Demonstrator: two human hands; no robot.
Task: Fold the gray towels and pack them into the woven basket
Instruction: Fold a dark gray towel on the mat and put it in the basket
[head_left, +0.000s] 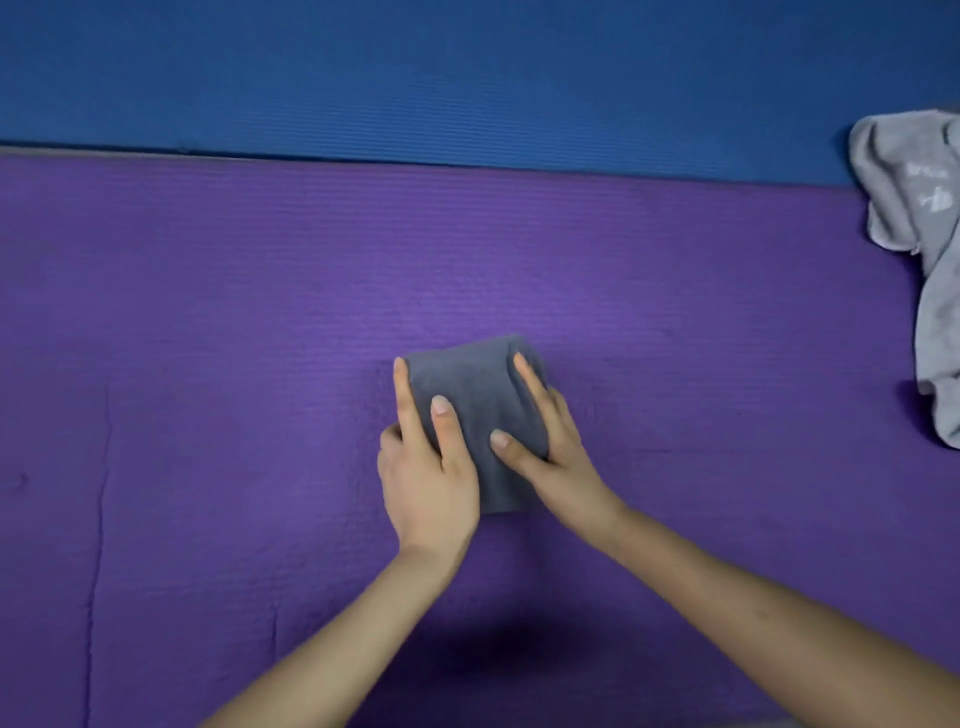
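A dark gray towel (475, 395), folded into a small thick square, lies on the purple mat (208, 364) near the middle. My left hand (428, 467) grips its left edge, thumb on top and index finger along the side. My right hand (550, 441) grips its right edge, thumb pressed on top and fingers wrapped round the side. A lighter gray towel (919, 249) lies crumpled and unfolded at the right edge of the view. The woven basket is out of view.
A blue mat (415, 78) lies beyond the purple one, their seam running across the upper part of the view. A crease runs down the purple mat at the left.
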